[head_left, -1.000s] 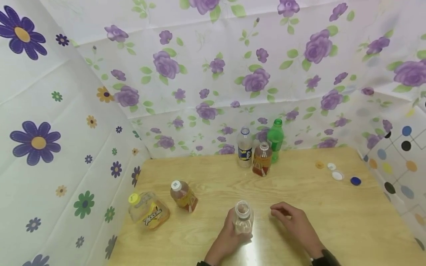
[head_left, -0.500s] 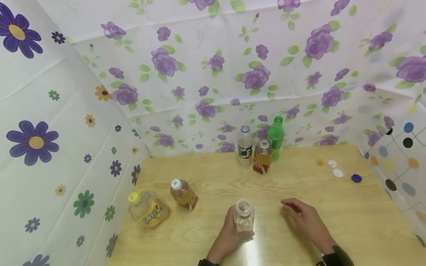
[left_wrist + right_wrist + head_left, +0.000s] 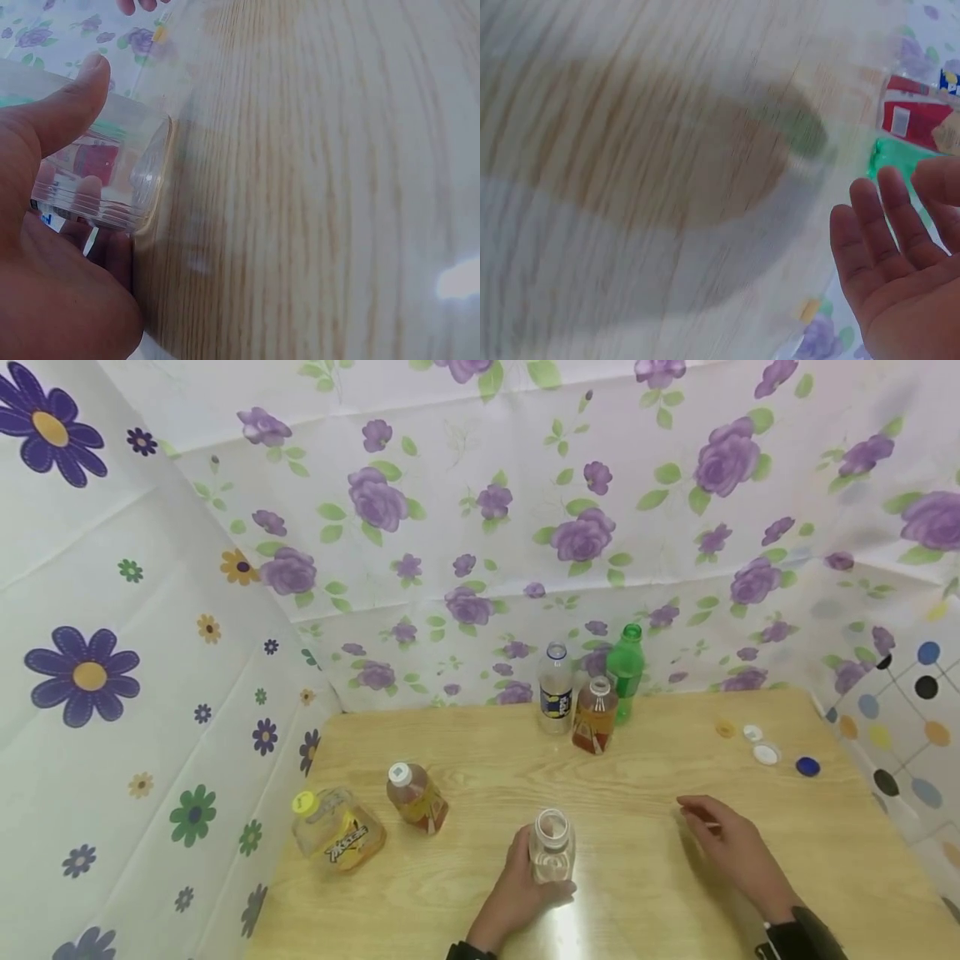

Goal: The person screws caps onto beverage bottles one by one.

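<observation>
My left hand (image 3: pixel 522 887) grips a clear, uncapped bottle (image 3: pixel 553 847) that stands upright on the table. In the left wrist view the thumb (image 3: pixel 71 105) lies along one side of the bottle (image 3: pixel 112 169), with fingers round the other, and its base meets the wood. Off to the right, my right hand (image 3: pixel 731 843) hovers over the table with relaxed, slightly bent fingers and holds nothing. The right wrist view shows that hand (image 3: pixel 900 262) with its shadow on the wood. Beyond it lie several loose caps, the blue cap (image 3: pixel 807 767) and white cap (image 3: pixel 766 753) among them.
At the back stand an uncapped clear bottle (image 3: pixel 556 693), an uncapped amber-drink bottle (image 3: pixel 595 718) and an open green bottle (image 3: pixel 626 668). To the left are a white-capped bottle (image 3: pixel 418 800) and a yellow-capped jug (image 3: pixel 341 831). Flowered cloth (image 3: pixel 450 527) walls in the table (image 3: pixel 480 760).
My right hand has moved away to the right, from near the clear bottle towards the caps. My left hand keeps its grip on the bottle in the same place.
</observation>
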Demonstrator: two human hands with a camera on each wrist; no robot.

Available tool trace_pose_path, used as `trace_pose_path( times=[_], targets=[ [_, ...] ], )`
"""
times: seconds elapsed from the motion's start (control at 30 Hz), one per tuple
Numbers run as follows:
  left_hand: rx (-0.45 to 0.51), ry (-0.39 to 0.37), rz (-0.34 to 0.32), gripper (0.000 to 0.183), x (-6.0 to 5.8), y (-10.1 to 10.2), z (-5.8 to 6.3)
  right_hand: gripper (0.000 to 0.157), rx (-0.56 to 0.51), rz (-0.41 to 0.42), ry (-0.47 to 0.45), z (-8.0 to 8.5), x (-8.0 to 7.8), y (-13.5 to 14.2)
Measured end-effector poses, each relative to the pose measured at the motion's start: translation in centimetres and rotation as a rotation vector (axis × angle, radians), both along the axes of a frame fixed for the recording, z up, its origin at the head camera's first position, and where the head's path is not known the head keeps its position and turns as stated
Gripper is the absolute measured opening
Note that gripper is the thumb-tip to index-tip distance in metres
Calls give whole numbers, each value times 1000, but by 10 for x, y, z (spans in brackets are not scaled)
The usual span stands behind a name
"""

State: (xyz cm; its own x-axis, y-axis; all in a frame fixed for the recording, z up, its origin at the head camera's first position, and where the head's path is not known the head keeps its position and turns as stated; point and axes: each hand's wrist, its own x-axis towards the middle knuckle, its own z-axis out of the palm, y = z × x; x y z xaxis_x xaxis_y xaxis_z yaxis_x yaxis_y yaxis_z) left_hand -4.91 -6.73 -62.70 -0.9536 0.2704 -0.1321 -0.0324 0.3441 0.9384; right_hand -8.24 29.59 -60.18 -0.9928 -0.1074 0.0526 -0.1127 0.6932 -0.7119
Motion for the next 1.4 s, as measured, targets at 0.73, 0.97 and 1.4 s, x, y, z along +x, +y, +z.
trace_pose_path(
  times=[0.73, 0.97, 1.4],
  targets=[
    [7, -35, -12, 93, -1, -1, -3, 41, 42, -78, 95, -11, -18, 61],
    [4, -26, -10, 93, -1, -2, -3, 43, 44, -112, 150, -15, -30, 79],
    [-6, -44, -10, 93, -2, -2, -2, 53, 80, -195, 93, -14, -54, 93]
  ],
)
